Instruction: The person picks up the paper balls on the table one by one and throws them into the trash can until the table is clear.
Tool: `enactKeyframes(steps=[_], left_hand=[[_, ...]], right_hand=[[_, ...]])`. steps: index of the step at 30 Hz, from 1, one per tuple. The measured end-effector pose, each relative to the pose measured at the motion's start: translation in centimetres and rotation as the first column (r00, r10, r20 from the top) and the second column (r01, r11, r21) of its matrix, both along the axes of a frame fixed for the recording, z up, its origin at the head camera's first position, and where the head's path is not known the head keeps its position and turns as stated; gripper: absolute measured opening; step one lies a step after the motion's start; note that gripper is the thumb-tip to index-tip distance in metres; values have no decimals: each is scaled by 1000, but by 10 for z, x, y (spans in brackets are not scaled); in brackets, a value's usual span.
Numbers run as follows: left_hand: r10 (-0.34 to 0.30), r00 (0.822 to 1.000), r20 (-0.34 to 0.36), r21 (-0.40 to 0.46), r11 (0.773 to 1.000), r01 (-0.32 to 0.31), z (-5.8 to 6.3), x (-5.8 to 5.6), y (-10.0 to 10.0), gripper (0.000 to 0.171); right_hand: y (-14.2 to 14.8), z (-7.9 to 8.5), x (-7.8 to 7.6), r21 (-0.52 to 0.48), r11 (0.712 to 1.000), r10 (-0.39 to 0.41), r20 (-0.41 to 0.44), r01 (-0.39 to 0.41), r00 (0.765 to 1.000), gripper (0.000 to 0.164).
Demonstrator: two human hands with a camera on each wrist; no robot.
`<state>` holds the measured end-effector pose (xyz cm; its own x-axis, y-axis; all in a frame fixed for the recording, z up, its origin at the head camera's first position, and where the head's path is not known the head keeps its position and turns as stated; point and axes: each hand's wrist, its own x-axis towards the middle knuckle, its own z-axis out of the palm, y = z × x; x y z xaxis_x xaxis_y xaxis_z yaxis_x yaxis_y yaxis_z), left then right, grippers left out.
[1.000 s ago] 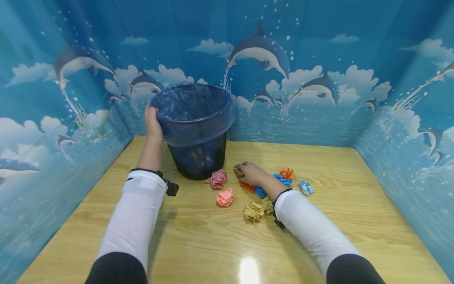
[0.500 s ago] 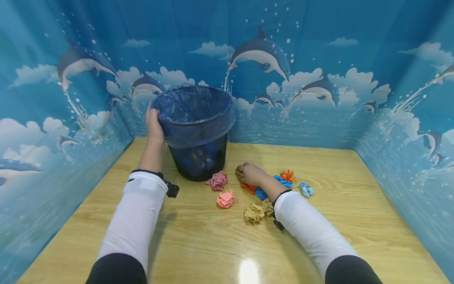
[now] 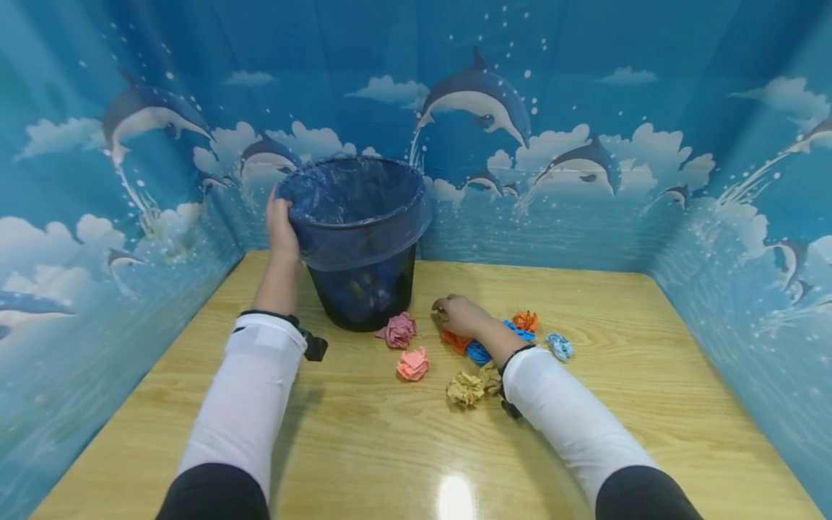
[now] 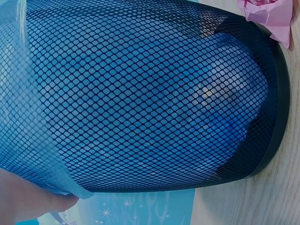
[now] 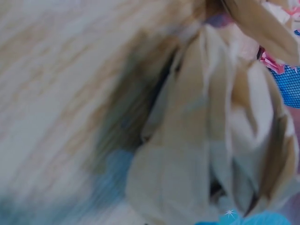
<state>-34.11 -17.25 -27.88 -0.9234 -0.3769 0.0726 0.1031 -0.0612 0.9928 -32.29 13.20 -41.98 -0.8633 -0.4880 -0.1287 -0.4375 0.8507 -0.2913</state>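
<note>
My left hand (image 3: 283,235) grips the left side of the rim of a black mesh wastebasket (image 3: 364,289), lined with a translucent blue bag (image 3: 364,245). In the left wrist view, part of the hand (image 4: 35,199) shows beside the bag's folded edge. My right hand (image 3: 463,318), low over the table, curls its fingers round a tan crumpled paper ball (image 3: 440,315), largely hidden by the fingers. Under and beside that hand lie an orange paper ball (image 3: 456,342) and a blue paper ball (image 3: 478,352). A blurred tan crumpled paper (image 5: 201,131) fills much of the right wrist view.
Dusty pink (image 3: 398,330) and salmon (image 3: 413,363) paper balls lie by the wastebasket's foot. Two tan balls (image 3: 465,388) sit near my right wrist. Farther right are another orange ball (image 3: 526,321), a blue one (image 3: 518,330) and a pale blue one (image 3: 560,346). A dolphin-print curtain (image 3: 585,217) surrounds the table.
My right hand and its fingers have shifted only slightly around the tan paper ball. The left hand and the wastebasket stay in place.
</note>
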Motion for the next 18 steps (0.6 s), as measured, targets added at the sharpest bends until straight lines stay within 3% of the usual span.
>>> enactKeyframes(steps=[18], left_hand=[[3,1000,11,-21,1000,-3,1,-3,-1,62]], right_hand=[[4,6,-6,-37,999,4,-1,-4,1000,33]])
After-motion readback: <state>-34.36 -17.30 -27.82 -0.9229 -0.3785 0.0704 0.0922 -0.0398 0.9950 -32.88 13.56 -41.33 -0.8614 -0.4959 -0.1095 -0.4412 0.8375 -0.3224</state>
